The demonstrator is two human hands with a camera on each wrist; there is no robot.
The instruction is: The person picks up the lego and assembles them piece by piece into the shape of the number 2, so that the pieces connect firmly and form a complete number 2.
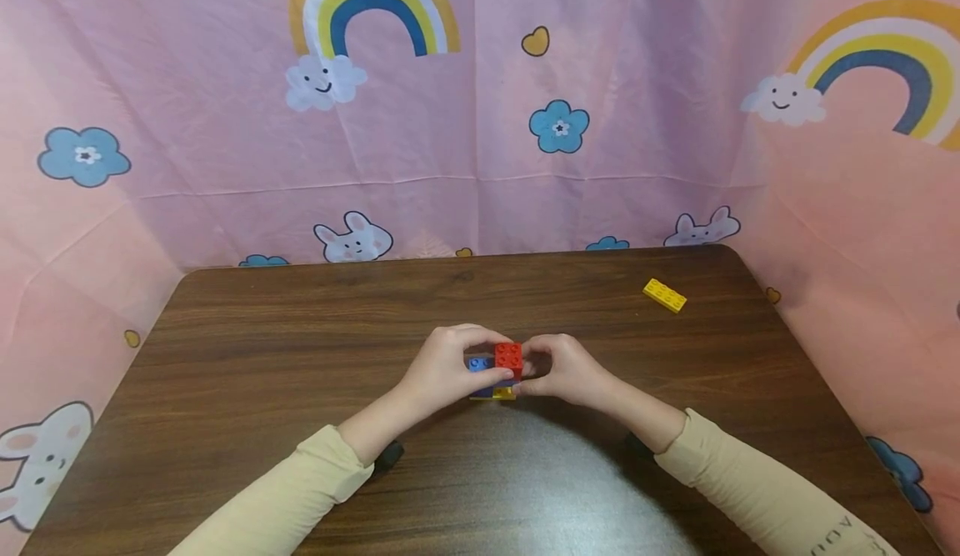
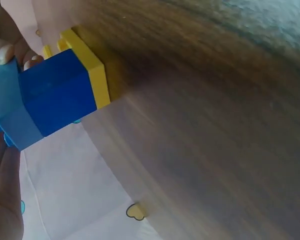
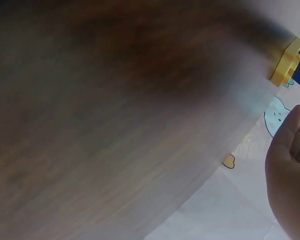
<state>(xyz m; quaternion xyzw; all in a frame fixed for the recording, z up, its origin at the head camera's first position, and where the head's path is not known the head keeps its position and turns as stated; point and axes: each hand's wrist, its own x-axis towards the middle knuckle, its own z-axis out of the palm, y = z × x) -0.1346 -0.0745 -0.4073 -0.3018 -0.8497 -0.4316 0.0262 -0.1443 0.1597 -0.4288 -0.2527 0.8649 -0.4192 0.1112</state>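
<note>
A small toy brick stack stands at the middle of the table. It has a yellow base plate (image 2: 92,70), a dark blue brick (image 2: 57,87), a lighter blue brick (image 2: 12,105) and a red two-by-two brick (image 1: 508,358) at the top right. With its thumb in front and fingers behind, my left hand (image 1: 444,371) pinches the red brick. My right hand (image 1: 573,371) is bent close against the stack's right side, thumb low and index finger higher. Whether its tips grip the bricks is hidden in the head view, and the right wrist view cuts off that spot.
A loose yellow plate brick (image 1: 664,295) lies at the back right of the brown wooden table (image 1: 300,314). Beyond the table's back and side edges hangs a pink cloth (image 1: 225,122) printed with rainbows, rabbits and flowers.
</note>
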